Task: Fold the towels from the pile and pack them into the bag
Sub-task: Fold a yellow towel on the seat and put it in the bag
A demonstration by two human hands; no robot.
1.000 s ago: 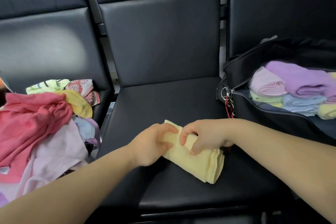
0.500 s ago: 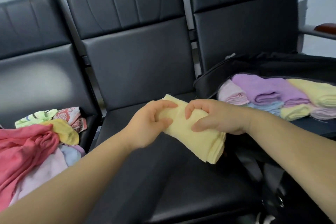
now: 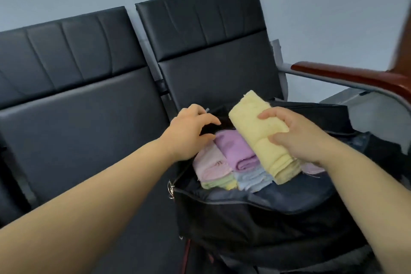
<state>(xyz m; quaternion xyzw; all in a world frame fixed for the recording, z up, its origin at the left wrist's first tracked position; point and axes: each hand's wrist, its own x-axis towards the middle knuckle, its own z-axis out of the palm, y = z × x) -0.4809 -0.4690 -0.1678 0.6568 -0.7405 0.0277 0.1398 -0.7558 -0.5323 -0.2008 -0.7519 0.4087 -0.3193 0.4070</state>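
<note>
One folded yellow towel (image 3: 262, 131) sits at centre right of the frame, held above the open black bag (image 3: 244, 218) by the right hand (image 3: 298, 138): fingers curl over its top face and the thumb presses its near side, a firm clasp around the roll. Its lower end dips towards the towels already packed, and whether it touches them cannot be told

The left hand (image 3: 191, 131), just left of centre, reaches to the bag's upper left rim with fingers loosely bent; dark fabric lies between fingers and thumb, but whether it grips that fabric cannot be told

Inside the bag five packed towels show: one pink towel (image 3: 211, 162), one purple towel (image 3: 233, 151), one green towel (image 3: 222, 182), one blue towel (image 3: 251, 179), and one lilac towel (image 3: 311, 168) peeking out at the right. The bag rests on the right one of two black seats (image 3: 89, 129). One wooden armrest (image 3: 347, 75) crosses the upper right, and a metal zip pull (image 3: 171, 189) hangs at the bag's left corner
</note>
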